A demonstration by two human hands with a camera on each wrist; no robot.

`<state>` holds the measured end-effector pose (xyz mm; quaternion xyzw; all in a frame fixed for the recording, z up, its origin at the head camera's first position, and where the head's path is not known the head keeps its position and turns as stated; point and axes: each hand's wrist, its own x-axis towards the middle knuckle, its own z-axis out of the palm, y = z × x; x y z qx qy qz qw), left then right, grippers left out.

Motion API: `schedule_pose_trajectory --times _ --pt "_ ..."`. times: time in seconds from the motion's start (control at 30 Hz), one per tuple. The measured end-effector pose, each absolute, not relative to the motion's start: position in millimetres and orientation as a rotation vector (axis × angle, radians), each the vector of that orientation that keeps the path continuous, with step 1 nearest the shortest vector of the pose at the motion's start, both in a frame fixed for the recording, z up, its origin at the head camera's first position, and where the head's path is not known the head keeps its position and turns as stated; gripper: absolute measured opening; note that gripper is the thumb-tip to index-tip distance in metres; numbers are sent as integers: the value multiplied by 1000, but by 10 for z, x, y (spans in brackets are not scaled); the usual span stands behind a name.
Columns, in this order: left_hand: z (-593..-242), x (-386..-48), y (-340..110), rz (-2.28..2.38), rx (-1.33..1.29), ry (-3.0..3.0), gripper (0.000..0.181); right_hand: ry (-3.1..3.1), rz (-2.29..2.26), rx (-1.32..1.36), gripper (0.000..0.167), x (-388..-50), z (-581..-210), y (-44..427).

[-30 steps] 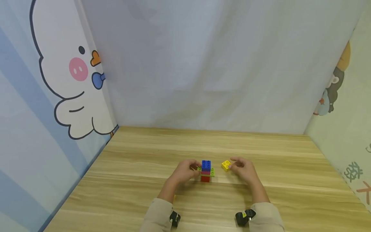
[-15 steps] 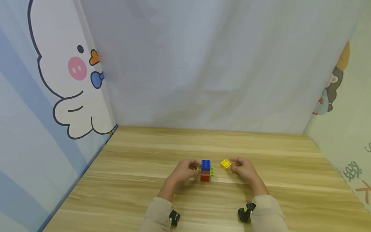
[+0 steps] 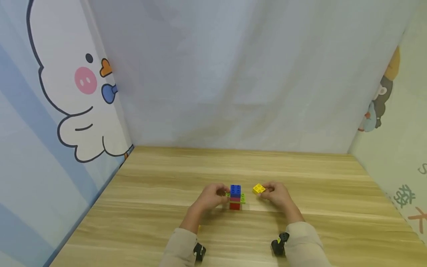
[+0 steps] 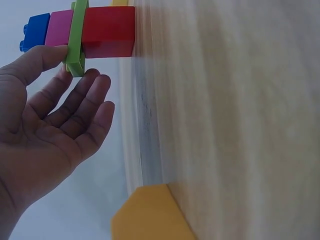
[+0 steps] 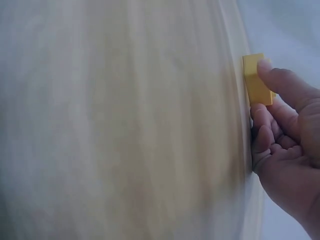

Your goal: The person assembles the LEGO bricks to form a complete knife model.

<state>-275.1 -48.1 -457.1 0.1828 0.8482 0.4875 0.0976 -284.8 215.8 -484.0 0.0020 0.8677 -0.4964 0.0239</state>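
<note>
curtain (image 3: 213, 74): pale cloth, hanging well beyond the stack (image 3: 235, 198), with a white cartoon figure (image 3: 70, 89) off to the stack's left.
bench (image 3: 160, 167): wood-grained, bearing the stack's foot.
stack build: upright, red brick (image 4: 109, 32) at the bottom, then green plate (image 4: 76, 37), pink brick (image 4: 59, 27) and blue brick (image 4: 37, 30) on top, studs up.
left hand (image 3: 211, 196): pinching the plate's end from the stack's left, thumb on its upper face, fingertips at the underside; the end juts past the bricks, so it probably gives me a ledge for steadying the whole.
yellow brick (image 3: 258, 188): right of the stack, apart from it; i cannot tell whether it touches the bench.
right hand (image 3: 277, 193): grasping that brick by its sides between thumb and fingers, which seems meant to leave the studs bare.
forearms: both slant inward from the near side of the stack, hands low, sleeves (image 3: 182, 244) ending short of the wrists.
orange block (image 4: 150, 215): nearer me than the stack, by my left forearm, partly hidden.
</note>
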Motion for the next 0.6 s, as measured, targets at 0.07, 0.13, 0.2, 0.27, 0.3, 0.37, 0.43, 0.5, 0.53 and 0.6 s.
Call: schedule_pose_trajectory --times 0.07,0.13,0.2,0.27,0.3,0.37,0.43,0.5,0.53,0.6 --pt "-4567 -2748 -486 1446 544 2513 24 2677 -1547 16 39 -2836 -4820 2151" --pt "-4557 -2742 -487 1453 549 2512 24 2665 -1585 36 40 -2824 -4797 2156" --pt "-4551 -2730 -487 1454 546 2508 24 2669 -1608 61 39 -2808 -4773 2167" --pt "-4552 -2720 -487 1458 544 2503 24 2669 -1636 63 39 -2801 -4758 2177" --pt "-4554 -2715 -487 1458 535 2501 24 2674 -1638 63 39 -2803 -4757 2181" --pt "-4564 -2713 -487 1457 532 2504 23 2679 -1628 46 39 -2806 -4756 2180" --pt "-4579 -2719 -491 1468 547 2505 23 2669 -1641 34 38 -2813 -4760 2168" --pt "-4589 -2725 -496 1470 552 2511 23 2661 -1652 24 37 -2815 -4767 2154" --pt "-4593 -2728 -501 1472 561 2515 23 2651 -1662 16 36 -2809 -4766 2144" --pt "-4596 -2729 -513 1474 569 2522 23 2635 -1681 3 35 -2786 -4762 2120"
